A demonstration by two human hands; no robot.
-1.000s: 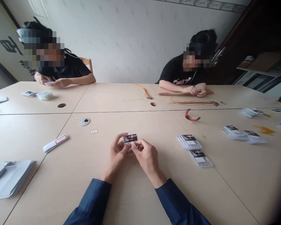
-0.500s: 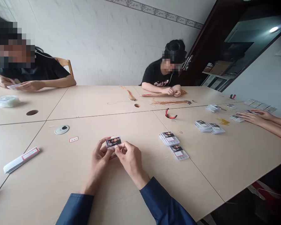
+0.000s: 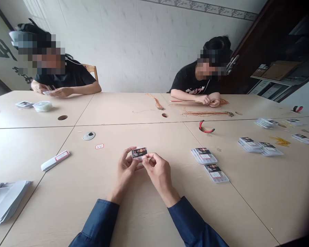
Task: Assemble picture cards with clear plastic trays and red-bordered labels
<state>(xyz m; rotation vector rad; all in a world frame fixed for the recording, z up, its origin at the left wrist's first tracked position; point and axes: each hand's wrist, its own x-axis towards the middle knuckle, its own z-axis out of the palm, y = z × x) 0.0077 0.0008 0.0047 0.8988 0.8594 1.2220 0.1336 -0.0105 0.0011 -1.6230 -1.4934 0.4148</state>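
Note:
Both my hands are in front of me on the pale wooden table [image 3: 98,178], holding a small clear packet with a dark printed card [image 3: 139,153]. My left hand [image 3: 125,171] grips its left side between thumb and fingers. My right hand [image 3: 158,173] pinches its lower right edge. Two stacks of similar packets [image 3: 204,156] [image 3: 216,173] lie to the right of my right hand, and a small red-bordered label [image 3: 99,146] lies to the left of my left hand.
Two seated people work across the table, one handling cords. Further packet stacks [image 3: 249,144] lie at right, near red-handled pliers [image 3: 205,127]. Orange cords [image 3: 207,113], a round disc [image 3: 88,136], a white paper strip [image 3: 55,160] and white envelopes [image 3: 6,202] also lie there.
The view has swung left, and the other person's hands at the right edge have left the frame. My hands still hold the packet, which has turned only slightly.

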